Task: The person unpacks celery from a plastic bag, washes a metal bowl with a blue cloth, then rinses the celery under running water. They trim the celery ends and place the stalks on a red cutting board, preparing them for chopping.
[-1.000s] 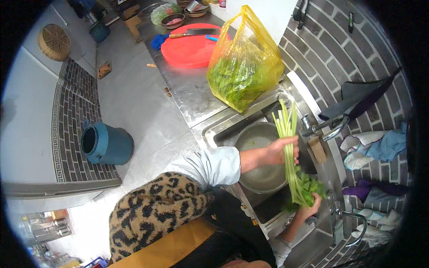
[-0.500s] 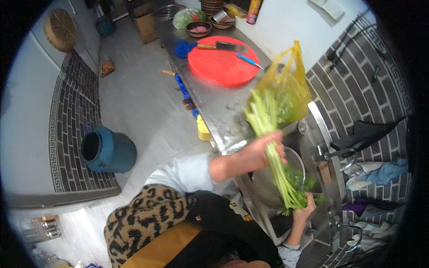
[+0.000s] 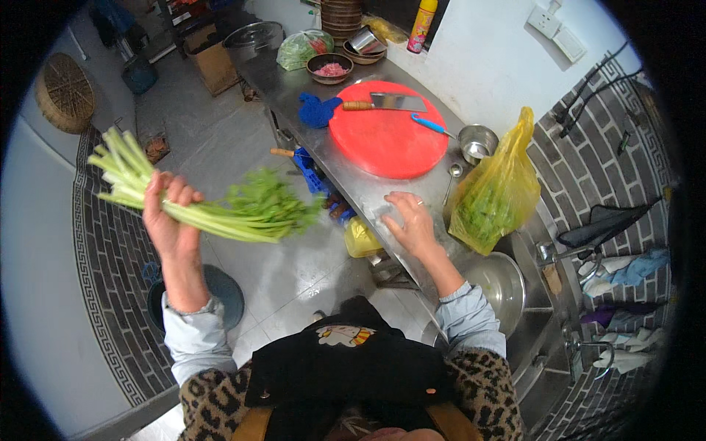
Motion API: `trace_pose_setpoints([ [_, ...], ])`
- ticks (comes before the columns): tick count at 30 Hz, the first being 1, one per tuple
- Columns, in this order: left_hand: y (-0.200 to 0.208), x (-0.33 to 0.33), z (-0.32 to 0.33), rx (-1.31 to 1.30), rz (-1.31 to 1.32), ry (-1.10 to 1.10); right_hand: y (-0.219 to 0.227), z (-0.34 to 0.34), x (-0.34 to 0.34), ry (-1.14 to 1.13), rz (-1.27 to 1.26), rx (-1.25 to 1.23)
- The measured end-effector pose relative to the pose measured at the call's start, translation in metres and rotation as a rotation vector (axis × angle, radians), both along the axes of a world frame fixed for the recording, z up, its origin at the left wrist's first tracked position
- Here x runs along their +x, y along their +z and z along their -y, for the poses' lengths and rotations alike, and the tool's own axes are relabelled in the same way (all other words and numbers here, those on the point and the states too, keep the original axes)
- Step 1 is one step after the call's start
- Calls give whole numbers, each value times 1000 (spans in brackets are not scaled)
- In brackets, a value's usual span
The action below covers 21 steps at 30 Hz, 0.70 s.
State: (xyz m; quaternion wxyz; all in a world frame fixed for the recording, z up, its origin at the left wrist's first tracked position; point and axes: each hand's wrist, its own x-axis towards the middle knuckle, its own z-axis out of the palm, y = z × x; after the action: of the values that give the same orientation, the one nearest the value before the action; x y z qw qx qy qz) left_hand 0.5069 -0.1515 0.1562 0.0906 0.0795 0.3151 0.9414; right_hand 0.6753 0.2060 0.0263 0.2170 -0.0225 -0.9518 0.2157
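A bunch of celery (image 3: 243,220) with pale stalks and leafy green tops is in my left hand (image 3: 175,217), held up over the floor on the left. My fingers wrap round its stalks; the leaves point right. Over the steel counter (image 3: 360,176), near its front edge, my right hand (image 3: 413,224) has its fingers apart and nothing in it. Whether its fingertips touch the steel I cannot tell. To the right of that hand stands a yellow plastic bag (image 3: 504,187) with greens inside. Beyond the hand lies a round red cutting board (image 3: 390,147).
A cleaver (image 3: 397,101) and a blue-handled peeler-like tool (image 3: 430,125) lie on the board. Nearby are a metal cup (image 3: 478,143), a small spoon (image 3: 452,176) and a blue cloth (image 3: 318,110). A metal basin (image 3: 507,287) sits in the sink. A blue barrel (image 3: 224,298) stands on the floor.
The celery has swung from above the sink to the far left in my left hand. My right hand has let go of its leafy end and moved over the counter.
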Motion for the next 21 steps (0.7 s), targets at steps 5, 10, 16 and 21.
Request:
trace_pose_setpoints([
  [5, -1, -75, 33, -249, -88, 140, -58, -81, -89, -172, -12, -281],
  [10, 22, -160, 12, -684, -205, 271, -74, -187, -186, -485, 92, -269],
  [16, 55, -219, -36, -956, -231, 195, -97, -215, -287, -452, 274, -104],
  [21, 62, -274, -91, -1113, -304, 97, -129, -207, -331, -294, 287, -115],
])
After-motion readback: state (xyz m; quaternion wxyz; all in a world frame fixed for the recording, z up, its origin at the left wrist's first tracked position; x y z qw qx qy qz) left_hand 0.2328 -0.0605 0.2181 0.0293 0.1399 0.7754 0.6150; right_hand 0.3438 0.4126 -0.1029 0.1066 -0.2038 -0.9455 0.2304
